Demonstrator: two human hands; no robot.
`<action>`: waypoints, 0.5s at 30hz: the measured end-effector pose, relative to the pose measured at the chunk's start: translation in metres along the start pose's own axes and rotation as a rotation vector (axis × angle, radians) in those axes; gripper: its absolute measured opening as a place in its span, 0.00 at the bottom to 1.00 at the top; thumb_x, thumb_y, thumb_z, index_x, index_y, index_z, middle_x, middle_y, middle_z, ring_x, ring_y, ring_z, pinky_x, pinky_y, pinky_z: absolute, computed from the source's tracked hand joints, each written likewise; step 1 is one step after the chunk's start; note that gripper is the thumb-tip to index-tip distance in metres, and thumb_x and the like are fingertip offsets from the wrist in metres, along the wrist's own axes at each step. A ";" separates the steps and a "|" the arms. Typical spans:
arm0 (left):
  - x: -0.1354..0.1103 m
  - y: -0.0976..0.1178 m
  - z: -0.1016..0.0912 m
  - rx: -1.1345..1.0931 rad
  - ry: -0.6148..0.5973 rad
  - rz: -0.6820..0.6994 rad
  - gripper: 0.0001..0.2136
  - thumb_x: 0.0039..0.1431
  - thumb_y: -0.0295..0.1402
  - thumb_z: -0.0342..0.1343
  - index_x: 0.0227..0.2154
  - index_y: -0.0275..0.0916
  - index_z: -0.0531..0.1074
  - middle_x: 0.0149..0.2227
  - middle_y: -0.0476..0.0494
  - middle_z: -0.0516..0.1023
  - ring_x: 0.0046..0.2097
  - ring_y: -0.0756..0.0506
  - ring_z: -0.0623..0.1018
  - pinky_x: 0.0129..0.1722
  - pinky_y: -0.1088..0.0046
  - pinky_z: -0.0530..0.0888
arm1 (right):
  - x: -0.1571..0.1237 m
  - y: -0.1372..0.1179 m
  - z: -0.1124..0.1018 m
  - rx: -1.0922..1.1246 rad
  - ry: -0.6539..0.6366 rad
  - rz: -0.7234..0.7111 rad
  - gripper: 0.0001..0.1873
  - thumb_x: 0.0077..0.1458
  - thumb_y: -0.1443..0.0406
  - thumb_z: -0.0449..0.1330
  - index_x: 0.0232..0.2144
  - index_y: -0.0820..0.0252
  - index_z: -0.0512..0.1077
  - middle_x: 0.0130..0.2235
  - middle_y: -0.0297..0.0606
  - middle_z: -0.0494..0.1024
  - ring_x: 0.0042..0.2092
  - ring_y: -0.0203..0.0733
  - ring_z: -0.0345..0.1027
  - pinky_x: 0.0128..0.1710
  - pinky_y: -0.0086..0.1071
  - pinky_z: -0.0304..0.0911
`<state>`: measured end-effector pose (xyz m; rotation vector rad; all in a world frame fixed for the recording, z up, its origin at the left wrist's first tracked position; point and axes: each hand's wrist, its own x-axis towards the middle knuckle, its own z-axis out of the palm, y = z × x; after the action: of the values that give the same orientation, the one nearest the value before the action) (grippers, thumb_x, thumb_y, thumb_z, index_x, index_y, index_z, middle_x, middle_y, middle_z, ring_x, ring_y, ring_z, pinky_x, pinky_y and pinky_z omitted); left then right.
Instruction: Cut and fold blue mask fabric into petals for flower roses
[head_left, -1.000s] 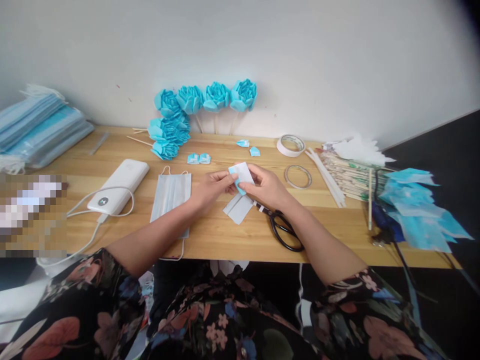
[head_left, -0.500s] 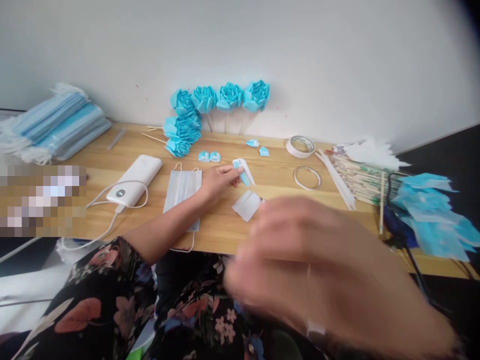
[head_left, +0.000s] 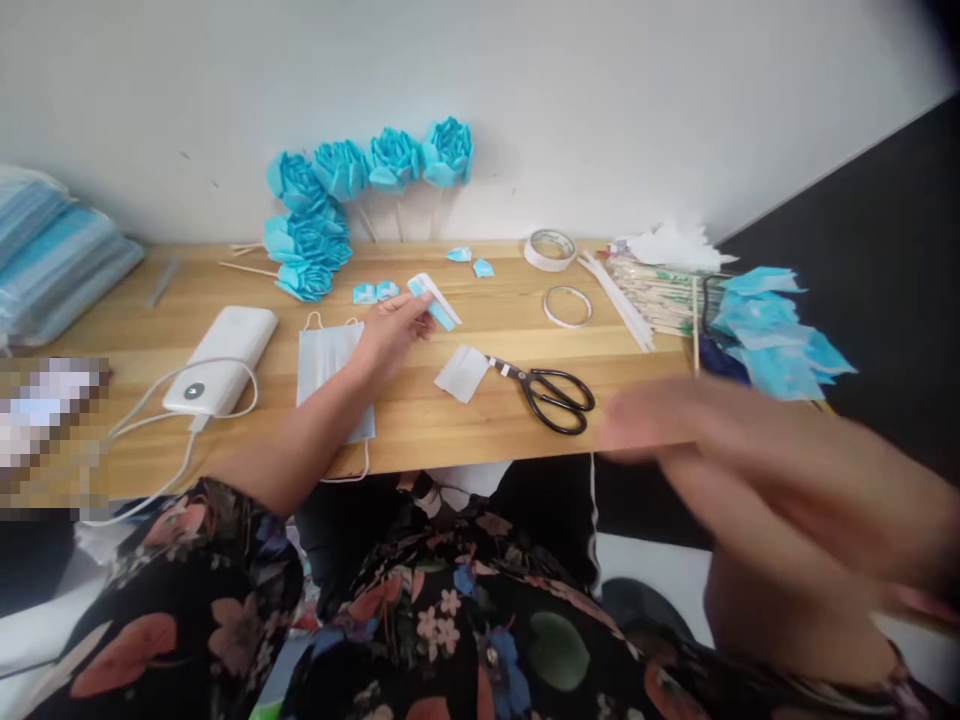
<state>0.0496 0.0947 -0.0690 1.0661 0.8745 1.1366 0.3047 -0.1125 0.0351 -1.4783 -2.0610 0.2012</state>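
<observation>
My left hand (head_left: 390, 330) rests on the wooden table (head_left: 450, 420) and pinches a small folded piece of blue and white mask fabric (head_left: 435, 298). A white fabric scrap (head_left: 461, 373) lies just right of it, beside black scissors (head_left: 551, 393). A face mask (head_left: 330, 375) lies flat under my left forearm. My right hand (head_left: 765, 470) is raised close to the camera at the lower right, smeared by motion; its fingers look stretched out and I see nothing in them.
Blue fabric roses on sticks (head_left: 360, 190) lean on the wall. A white power bank (head_left: 221, 360) with cable lies at left, stacked masks (head_left: 52, 255) far left. Two tape rolls (head_left: 551, 250), a bundle of sticks (head_left: 652, 285) and blue scraps (head_left: 772, 335) are at right.
My right hand let go of the folded piece, lifted off the table and swept right, near the camera. The left hand keeps the piece. The view has swung to the right.
</observation>
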 end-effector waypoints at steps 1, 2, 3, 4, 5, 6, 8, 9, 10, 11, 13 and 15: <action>0.001 0.000 0.000 -0.016 0.009 -0.001 0.14 0.52 0.40 0.67 0.22 0.35 0.72 0.22 0.48 0.74 0.25 0.52 0.72 0.27 0.76 0.66 | 0.015 0.017 0.011 0.004 0.054 -0.002 0.18 0.65 0.57 0.53 0.55 0.34 0.69 0.44 0.33 0.82 0.44 0.52 0.77 0.45 0.51 0.74; 0.001 0.000 0.000 -0.030 0.017 -0.007 0.13 0.53 0.39 0.66 0.22 0.35 0.72 0.22 0.48 0.74 0.25 0.52 0.72 0.26 0.77 0.66 | 0.025 0.033 0.025 -0.014 0.023 -0.004 0.17 0.65 0.59 0.53 0.54 0.41 0.71 0.43 0.36 0.82 0.43 0.51 0.77 0.44 0.49 0.73; 0.001 0.000 0.001 -0.042 0.023 -0.014 0.13 0.53 0.38 0.66 0.22 0.35 0.72 0.22 0.47 0.74 0.25 0.52 0.72 0.26 0.77 0.66 | 0.029 0.048 0.039 -0.063 -0.025 -0.009 0.16 0.65 0.61 0.53 0.53 0.48 0.72 0.43 0.39 0.82 0.44 0.52 0.77 0.44 0.48 0.73; 0.001 0.000 0.001 -0.050 0.023 -0.025 0.13 0.54 0.37 0.66 0.22 0.35 0.71 0.22 0.47 0.74 0.25 0.52 0.72 0.26 0.77 0.66 | 0.029 0.060 0.053 -0.133 -0.103 0.005 0.17 0.65 0.62 0.54 0.54 0.53 0.72 0.47 0.42 0.81 0.48 0.54 0.75 0.47 0.50 0.71; 0.001 0.001 0.002 -0.058 0.022 -0.035 0.13 0.54 0.36 0.65 0.21 0.35 0.71 0.22 0.47 0.75 0.25 0.52 0.72 0.26 0.77 0.66 | 0.026 0.069 0.065 -0.200 -0.165 0.026 0.18 0.64 0.62 0.55 0.55 0.56 0.72 0.50 0.45 0.80 0.51 0.56 0.74 0.50 0.50 0.70; 0.000 0.001 0.002 -0.065 0.022 -0.045 0.13 0.55 0.35 0.65 0.21 0.35 0.70 0.22 0.47 0.75 0.25 0.52 0.72 0.26 0.77 0.65 | 0.021 0.075 0.075 -0.249 -0.203 0.044 0.19 0.64 0.62 0.57 0.55 0.58 0.71 0.50 0.46 0.79 0.51 0.56 0.73 0.50 0.50 0.70; 0.000 0.002 0.003 -0.079 0.025 -0.060 0.13 0.55 0.35 0.65 0.21 0.35 0.70 0.23 0.47 0.75 0.25 0.53 0.72 0.27 0.77 0.66 | 0.013 0.077 0.088 -0.327 -0.210 0.077 0.19 0.64 0.63 0.57 0.56 0.60 0.71 0.49 0.48 0.78 0.51 0.56 0.72 0.49 0.47 0.69; -0.001 0.003 0.003 -0.087 0.027 -0.066 0.12 0.55 0.34 0.65 0.22 0.35 0.70 0.23 0.48 0.75 0.25 0.53 0.72 0.27 0.77 0.66 | 0.011 0.077 0.090 -0.355 -0.214 0.090 0.19 0.64 0.63 0.56 0.56 0.60 0.71 0.47 0.48 0.79 0.49 0.56 0.73 0.47 0.46 0.70; -0.001 0.003 0.004 -0.096 0.026 -0.072 0.12 0.55 0.34 0.65 0.22 0.35 0.70 0.23 0.48 0.75 0.25 0.53 0.72 0.27 0.77 0.66 | 0.009 0.076 0.090 -0.379 -0.215 0.102 0.20 0.64 0.64 0.56 0.57 0.59 0.70 0.45 0.48 0.79 0.48 0.55 0.73 0.45 0.44 0.70; -0.002 0.004 0.004 -0.107 0.023 -0.077 0.11 0.55 0.34 0.65 0.23 0.35 0.71 0.23 0.48 0.75 0.25 0.53 0.72 0.27 0.77 0.66 | 0.007 0.077 0.088 -0.399 -0.215 0.116 0.20 0.64 0.64 0.55 0.57 0.59 0.70 0.44 0.48 0.79 0.46 0.54 0.74 0.43 0.43 0.70; -0.003 0.005 0.005 -0.128 0.008 -0.096 0.10 0.55 0.33 0.65 0.24 0.34 0.72 0.24 0.47 0.76 0.26 0.53 0.73 0.27 0.77 0.66 | 0.006 0.084 0.080 -0.433 -0.195 0.154 0.21 0.64 0.64 0.56 0.58 0.58 0.70 0.43 0.47 0.78 0.44 0.54 0.74 0.40 0.41 0.69; -0.005 0.006 0.007 -0.148 -0.012 -0.127 0.10 0.55 0.33 0.65 0.25 0.33 0.73 0.24 0.46 0.76 0.26 0.53 0.73 0.27 0.77 0.65 | 0.008 0.097 0.071 -0.453 -0.167 0.183 0.20 0.64 0.64 0.56 0.57 0.58 0.70 0.44 0.47 0.79 0.44 0.54 0.74 0.40 0.42 0.70</action>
<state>0.0536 0.0891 -0.0615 0.8835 0.8239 1.0705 0.3438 -0.0548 -0.0625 -1.9830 -2.1994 -0.0834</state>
